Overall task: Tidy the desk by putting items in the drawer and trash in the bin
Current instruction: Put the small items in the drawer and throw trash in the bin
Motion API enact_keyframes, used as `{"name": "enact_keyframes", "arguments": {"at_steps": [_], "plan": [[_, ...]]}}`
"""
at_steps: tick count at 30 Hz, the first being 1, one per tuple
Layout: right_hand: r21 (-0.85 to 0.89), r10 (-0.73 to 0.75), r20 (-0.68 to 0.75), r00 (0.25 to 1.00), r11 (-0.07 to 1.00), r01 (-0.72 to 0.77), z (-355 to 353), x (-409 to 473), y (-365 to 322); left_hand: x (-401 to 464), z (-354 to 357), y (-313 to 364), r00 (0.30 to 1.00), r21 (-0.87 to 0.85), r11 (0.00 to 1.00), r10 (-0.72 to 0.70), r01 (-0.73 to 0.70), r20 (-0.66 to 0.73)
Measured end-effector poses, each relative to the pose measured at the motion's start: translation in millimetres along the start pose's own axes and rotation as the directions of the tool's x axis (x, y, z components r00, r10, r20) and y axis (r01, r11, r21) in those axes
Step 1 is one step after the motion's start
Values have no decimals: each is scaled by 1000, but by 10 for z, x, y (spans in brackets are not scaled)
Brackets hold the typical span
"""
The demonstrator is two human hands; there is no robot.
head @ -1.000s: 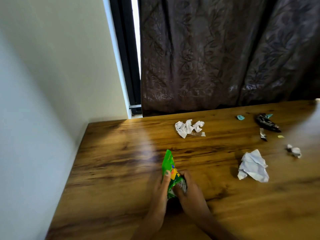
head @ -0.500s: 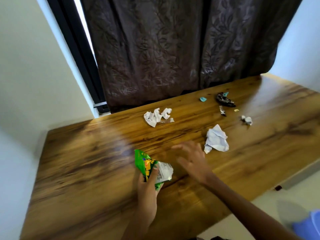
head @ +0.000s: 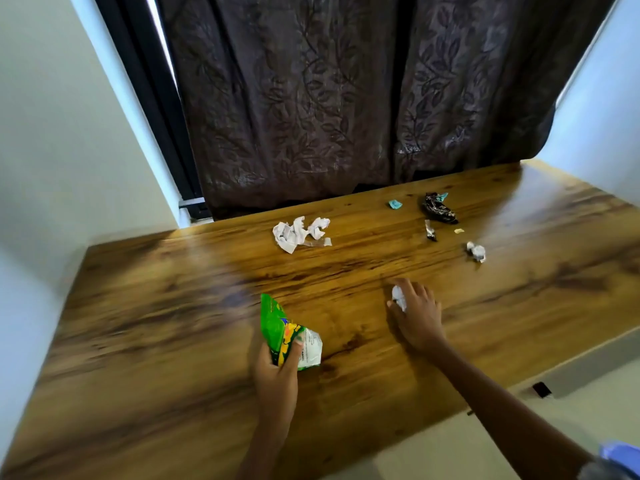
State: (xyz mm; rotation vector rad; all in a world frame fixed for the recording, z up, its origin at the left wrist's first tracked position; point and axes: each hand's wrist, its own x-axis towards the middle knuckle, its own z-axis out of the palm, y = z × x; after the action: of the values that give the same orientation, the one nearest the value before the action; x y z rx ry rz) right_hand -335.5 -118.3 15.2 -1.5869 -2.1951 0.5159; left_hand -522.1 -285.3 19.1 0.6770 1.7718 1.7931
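My left hand (head: 276,370) grips a green snack wrapper (head: 289,334) just above the wooden desk (head: 173,341), near its front middle. My right hand (head: 417,315) lies on the desk to the right, fingers curled over a crumpled white paper (head: 399,297) that is mostly hidden under them. Farther back lie a torn white paper scrap (head: 299,232), a small teal scrap (head: 394,204), a black wrapper (head: 438,209), a thin dark wrapper strip (head: 430,231), a tiny yellow bit (head: 459,231) and a small white paper ball (head: 477,251).
A dark patterned curtain (head: 329,98) hangs behind the desk, with a black window frame (head: 152,98) at its left. White walls close in on both sides. The desk's front right edge (head: 554,372) drops to a pale floor. No drawer or bin shows.
My right hand let go of the green wrapper, reached right and closed over the crumpled white paper. The left hand kept the wrapper. The view swung right.
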Motion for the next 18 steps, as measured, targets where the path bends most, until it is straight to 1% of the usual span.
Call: {"name": "enact_keyframes", "arguments": {"at_steps": [2, 5, 6, 8, 9, 11, 13, 15, 18], "plan": [[50, -74, -22, 997, 996, 75, -9, -136, 100, -30, 104, -37, 993, 55, 998, 13, -7, -116], [67, -152, -77, 985, 985, 157, -43, -289, 250, -112, 311, -28, 964, 89, 996, 6, 19, -267], [95, -152, -82, 985, 983, 159, -81, -315, 300, -160, 411, -10, 957, 96, 995, 7, 22, -291], [222, -111, -61, 992, 967, 122, -191, -322, 371, -249, 612, -7, 951, 107, 994, -5, 40, -308], [317, -78, -29, 997, 945, 83, -268, -317, 426, -303, 743, -13, 952, 111, 992, -22, 59, -307], [498, -16, 61, 998, 867, -16, -448, -303, 560, -418, 1036, -23, 957, 108, 990, -54, 88, -285], [611, -5, 127, 992, 788, -74, -632, -325, 703, -553, 1346, -20, 970, 104, 991, -61, 88, -237], [678, -4, 119, 993, 731, -79, -817, -390, 903, -736, 1712, 1, 986, 99, 993, -50, 67, -161], [741, 67, 86, 994, 663, -109, -1068, -503, 1247, -1076, 2257, 33, 995, 40, 994, -99, 99, -11]]}}
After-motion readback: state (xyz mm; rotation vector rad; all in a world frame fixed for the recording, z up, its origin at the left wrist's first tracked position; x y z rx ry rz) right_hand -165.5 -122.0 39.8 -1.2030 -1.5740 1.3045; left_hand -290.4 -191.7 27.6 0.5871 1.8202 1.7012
